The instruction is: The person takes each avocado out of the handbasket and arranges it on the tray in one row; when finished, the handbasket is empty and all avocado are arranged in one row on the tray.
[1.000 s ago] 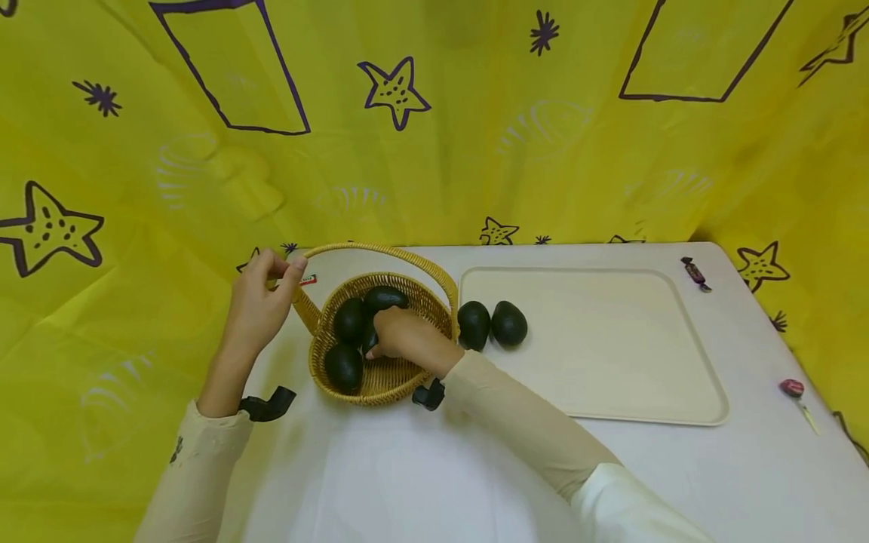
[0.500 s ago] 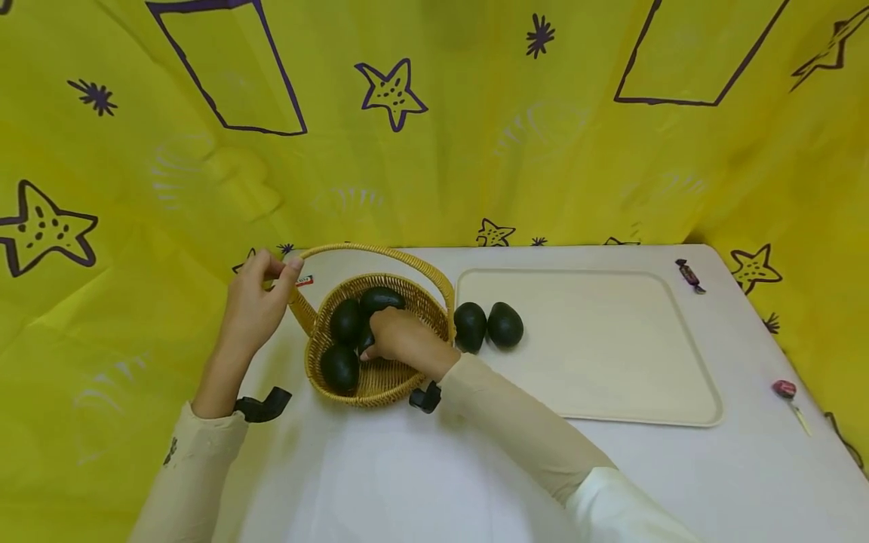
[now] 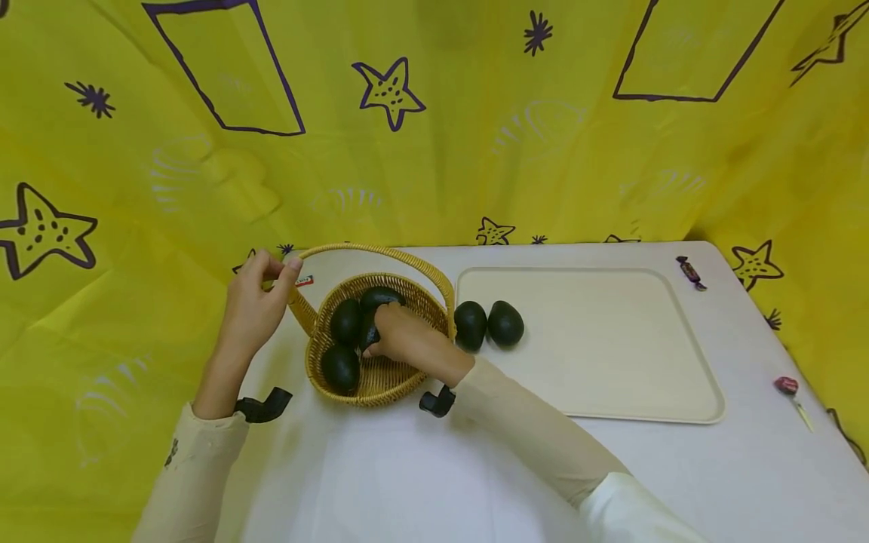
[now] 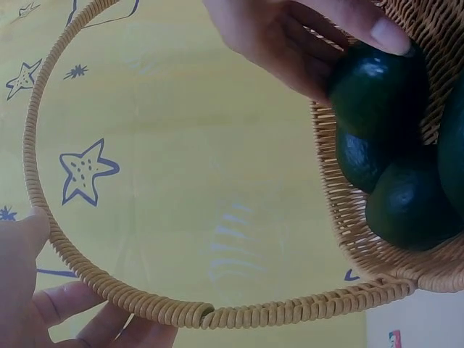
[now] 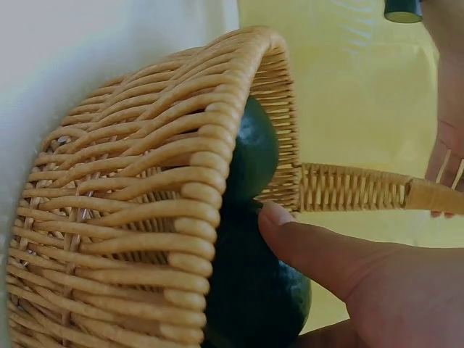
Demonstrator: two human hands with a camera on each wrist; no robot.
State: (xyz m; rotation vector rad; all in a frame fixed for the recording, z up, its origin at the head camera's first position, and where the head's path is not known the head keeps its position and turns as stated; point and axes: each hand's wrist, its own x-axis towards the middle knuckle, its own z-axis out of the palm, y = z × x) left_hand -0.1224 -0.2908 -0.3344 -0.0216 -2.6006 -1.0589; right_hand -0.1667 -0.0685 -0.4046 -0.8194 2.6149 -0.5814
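Note:
A wicker basket (image 3: 387, 394) with a tall arched handle (image 3: 407, 259) stands left of centre in the head view. My left hand (image 3: 254, 302) pinches the handle's left side, its thumb and fingers around the wound cane in the left wrist view. Inside the basket, my right hand (image 3: 414, 339) grips a dark green avocado (image 4: 380, 90), thumb over its top. Beside it lie more avocados: one at the back (image 3: 382, 296), one at the left (image 3: 346, 322) and one in front (image 3: 341, 369). My right fingers' far side is largely hidden in the head view.
A cream tray (image 3: 597, 347) lies right of the basket, with two avocados (image 3: 505, 324) at its left end. A wrapped candy (image 3: 691, 273) and a lollipop (image 3: 787, 386) sit on the white table's right side. A small red-and-white item (image 3: 305, 280) lies behind the handle. Yellow patterned cloth hangs behind.
My right hand, still around the avocado, has turned and shifted slightly, its wrist moving a little right, so more of that avocado shows. My left hand keeps its hold on the handle.

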